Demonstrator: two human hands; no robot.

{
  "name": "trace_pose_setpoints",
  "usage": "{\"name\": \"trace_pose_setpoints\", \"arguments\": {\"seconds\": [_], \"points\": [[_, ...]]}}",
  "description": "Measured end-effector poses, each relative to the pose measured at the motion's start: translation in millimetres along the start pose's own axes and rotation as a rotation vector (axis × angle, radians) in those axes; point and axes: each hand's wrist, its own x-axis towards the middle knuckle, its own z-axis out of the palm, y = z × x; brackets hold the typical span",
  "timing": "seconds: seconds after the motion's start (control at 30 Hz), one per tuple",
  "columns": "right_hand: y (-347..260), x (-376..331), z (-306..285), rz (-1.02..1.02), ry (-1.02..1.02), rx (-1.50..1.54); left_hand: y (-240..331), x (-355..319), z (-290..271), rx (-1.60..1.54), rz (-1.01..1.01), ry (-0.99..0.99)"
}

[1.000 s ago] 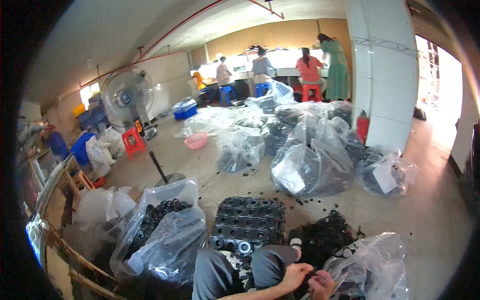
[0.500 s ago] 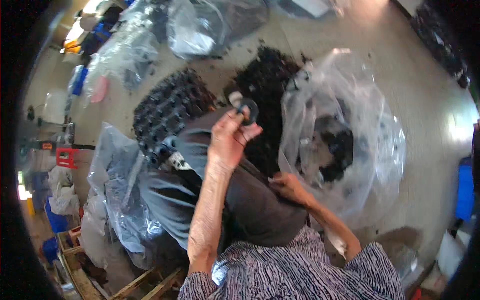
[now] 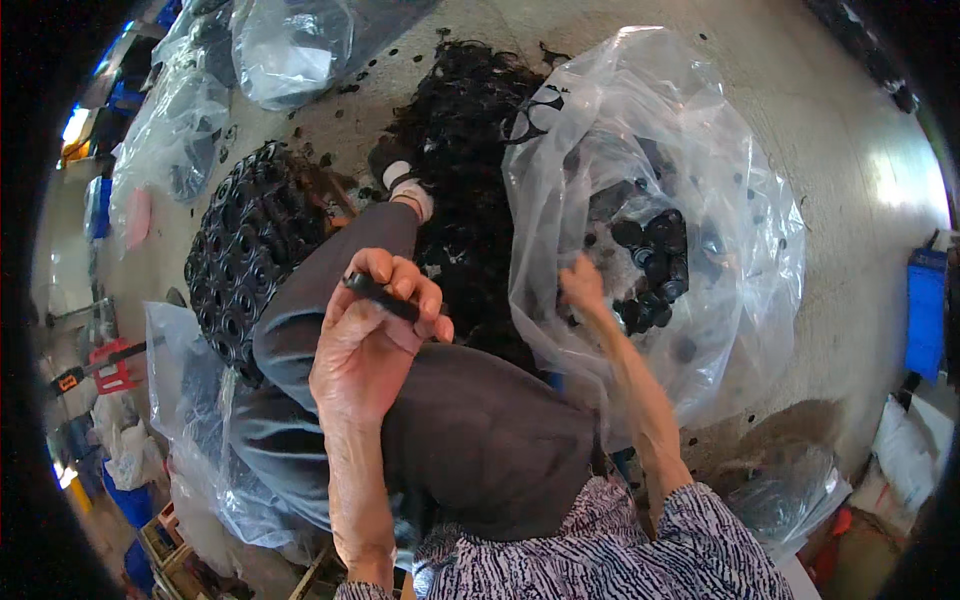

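Observation:
My left hand (image 3: 372, 325) is raised over my lap, its fingers and thumb closed around a black ring-shaped rubber part (image 3: 385, 297) seen edge-on. My right hand (image 3: 583, 287) reaches into the mouth of a large clear plastic bag (image 3: 640, 75). Its fingers are small and smeared, so what they hold does not show. Several black round rubber parts (image 3: 655, 250) lie inside the bag. Left of my legs rests a black sheet of moulded rings (image 3: 240, 245). Between my foot and the bag spreads a heap of thin black scraps (image 3: 465, 190).
My shoe (image 3: 408, 188) stands beside the scraps. Clear bags (image 3: 290, 50) lie at the far left, and another plastic bag (image 3: 185, 370) sits by my left leg. A blue container (image 3: 926, 315) is at the right edge. Small black bits dot the floor.
My right hand has moved from beside my knee up into the bag. My left hand has come nearer and to the left, with the black part turned edge-on. The whole view has shifted.

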Motion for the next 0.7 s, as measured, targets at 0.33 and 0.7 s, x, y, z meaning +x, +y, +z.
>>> {"name": "trace_pose_setpoints", "arguments": {"seconds": [0.33, 0.7], "points": [[-44.6, -9.1, 53.6, -0.107, -0.197, -0.164, -5.7, 5.4, 11.5, 0.175, -0.053, 0.055], [44.9, -7.6, -24.0, -0.271, 0.306, -0.355, -9.3, 1.0, 17.5, 0.274, 0.089, 0.096]]}}
